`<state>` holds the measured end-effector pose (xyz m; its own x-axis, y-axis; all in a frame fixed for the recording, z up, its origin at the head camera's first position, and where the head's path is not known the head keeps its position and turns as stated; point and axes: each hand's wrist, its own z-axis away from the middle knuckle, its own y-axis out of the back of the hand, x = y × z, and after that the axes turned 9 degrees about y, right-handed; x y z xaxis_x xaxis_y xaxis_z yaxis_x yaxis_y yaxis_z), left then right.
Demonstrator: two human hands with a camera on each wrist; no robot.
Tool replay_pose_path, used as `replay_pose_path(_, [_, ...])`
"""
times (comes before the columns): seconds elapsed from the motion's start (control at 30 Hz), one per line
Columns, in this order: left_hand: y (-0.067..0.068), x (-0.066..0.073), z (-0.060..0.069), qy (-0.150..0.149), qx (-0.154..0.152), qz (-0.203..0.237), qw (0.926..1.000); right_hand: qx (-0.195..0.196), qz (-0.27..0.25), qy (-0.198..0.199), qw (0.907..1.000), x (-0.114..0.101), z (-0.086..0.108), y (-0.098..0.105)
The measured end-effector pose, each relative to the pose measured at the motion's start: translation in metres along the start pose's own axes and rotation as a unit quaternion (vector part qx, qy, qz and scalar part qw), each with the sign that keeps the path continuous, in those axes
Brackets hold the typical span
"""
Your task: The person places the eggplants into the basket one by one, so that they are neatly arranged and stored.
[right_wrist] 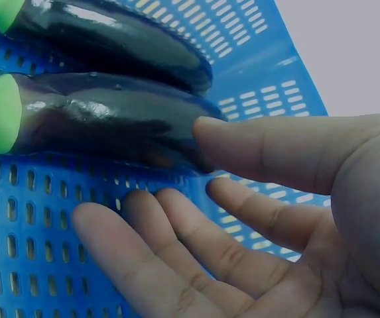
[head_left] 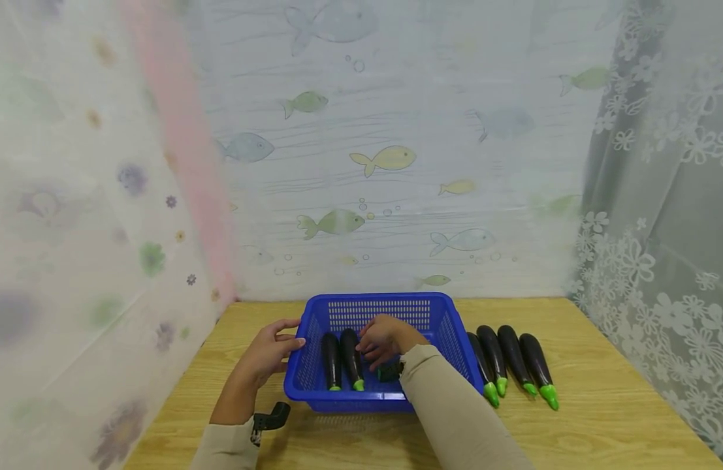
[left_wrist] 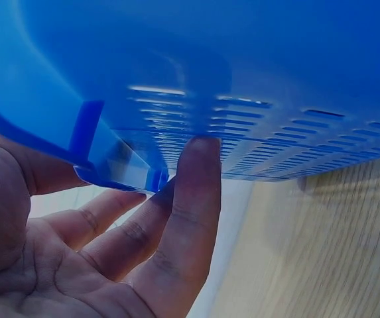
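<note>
A blue plastic basket point(head_left: 381, 395) with slotted walls stands on the table. Two dark eggplants with green stem ends lie side by side inside it, a left eggplant point(head_left: 331, 359) and a right eggplant point(head_left: 351, 356). At the basket's left rim my left hand point(head_left: 268, 352) grips the edge, thumb over the rim and fingers on the outer wall point(left_wrist: 256, 132). Inside the basket, my right hand point(head_left: 386, 338) is beside the right eggplant point(right_wrist: 110, 119). Its thumb touches or nearly touches that eggplant's rounded end; the other fingers are spread, loosely bent, above the basket floor.
Several more eggplants point(head_left: 514, 359) lie in a row on the wooden table point(head_left: 608, 405), just right of the basket. A fish-patterned sheet point(head_left: 396, 196) hangs behind the table. Flowered curtains hang at the left point(head_left: 91, 261) and right point(head_left: 661, 261).
</note>
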<state>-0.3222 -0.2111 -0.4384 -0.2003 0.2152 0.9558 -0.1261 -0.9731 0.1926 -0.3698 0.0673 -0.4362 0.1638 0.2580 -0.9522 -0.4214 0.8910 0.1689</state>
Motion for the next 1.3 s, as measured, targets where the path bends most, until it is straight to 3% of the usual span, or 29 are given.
replay_pose_path(0.33, [0.003, 0.004, 0.003, 0.003, 0.005, -0.006, 1.0000, 0.027, -0.009, 0.007, 0.9996, -0.015, 0.008, -0.005])
replay_pose_path(0.63, [0.005, 0.005, 0.010, -0.003, 0.013, -0.026, 0.9996, 0.010, -0.034, 0.027, 0.9990, -0.025, 0.006, 0.004])
replay_pose_path(0.97, [-0.001, 0.005, 0.010, -0.004, 0.002, -0.034, 0.9994, -0.007, -0.037, 0.059, 0.9975, -0.036, 0.025, 0.015])
replay_pose_path(1.3, [-0.005, 0.008, 0.013, 0.002, 0.001, -0.021, 0.9998, 0.006, -0.012, 0.090, 0.9958, -0.037, 0.047, 0.026])
